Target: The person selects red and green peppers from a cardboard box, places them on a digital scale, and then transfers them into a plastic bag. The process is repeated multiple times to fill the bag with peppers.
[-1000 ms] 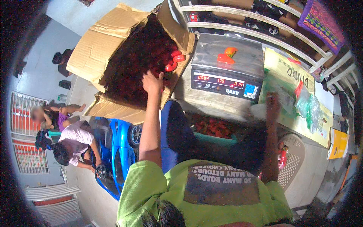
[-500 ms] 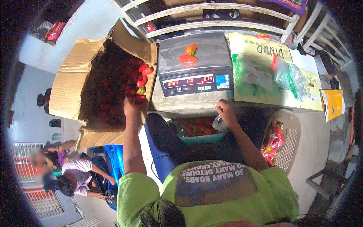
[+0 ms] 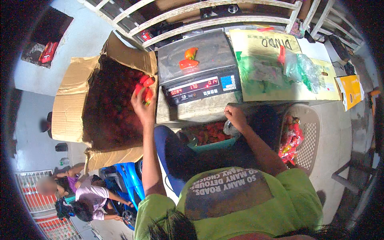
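Note:
Over the right side of an open cardboard box (image 3: 72,88), my left hand (image 3: 142,109) is closed around a red bell pepper (image 3: 149,96). More red peppers (image 3: 148,82) lie just beyond my fingers, and the box's inside is in dark shadow. My right hand (image 3: 236,115) is closed on a clear plastic bag (image 3: 230,129) that hangs below it, in front of the table edge. On the metal pan of a digital scale (image 3: 196,60) rest a red pepper (image 3: 189,64) and an orange-green pepper (image 3: 191,53).
A yellow board (image 3: 256,90) right of the scale bears loose plastic bags (image 3: 302,74). Beneath the table sits a green tub (image 3: 212,145) of red peppers. At right stands a beige basket (image 3: 310,140) with bagged peppers (image 3: 291,140). A person (image 3: 90,198) is by a blue ride-on vehicle at lower left.
My left hand has moved away from me, up to the peppers at the box's right side, and closed on one. My right hand still grips the plastic bag. The whole view has shifted slightly.

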